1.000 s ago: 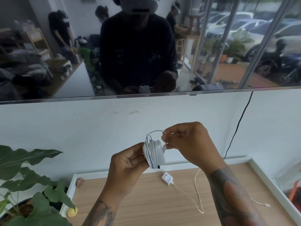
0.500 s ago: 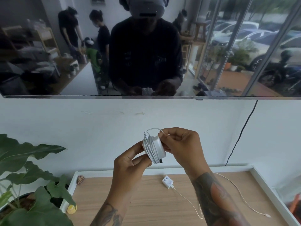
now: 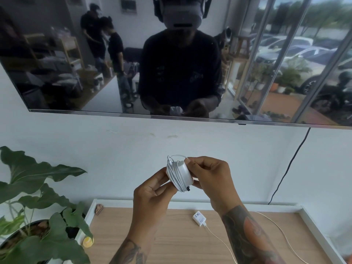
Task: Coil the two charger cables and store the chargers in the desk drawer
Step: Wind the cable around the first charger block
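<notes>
Head view, near to far. Wooden desk top (image 3: 171,241) with a white raised rim is seen at the bottom of frame. On it a second charger (image 3: 199,218) lies flat, its loose cable (image 3: 282,235) trailing toward the right along the wood, uncoiled. A small yellow object (image 3: 87,241) sits on the left rim, a small brown item (image 3: 99,208) at the back left corner. A potted plant (image 3: 38,187) with broad green leaves stands just beside the desk on the left.

Above the desk, a white charger (image 3: 180,175) is held up in the air between both hands, with its cable wound round the body and a short loop standing off at the top. Left hand (image 3: 152,193): fingers curled against the charger's left side, clamped on it. Right hand (image 3: 209,178): fingers curled over the right side, the cable end pinched at the top.

Behind, a white wall (image 3: 95,145) with a few scuff marks is seen. A black cord (image 3: 289,164) hangs down it on the right. A wall-mounted dark screen (image 3: 76,73) spans the top; a room with shelving, standing people, glass doors and parked cars is reflected in it.
</notes>
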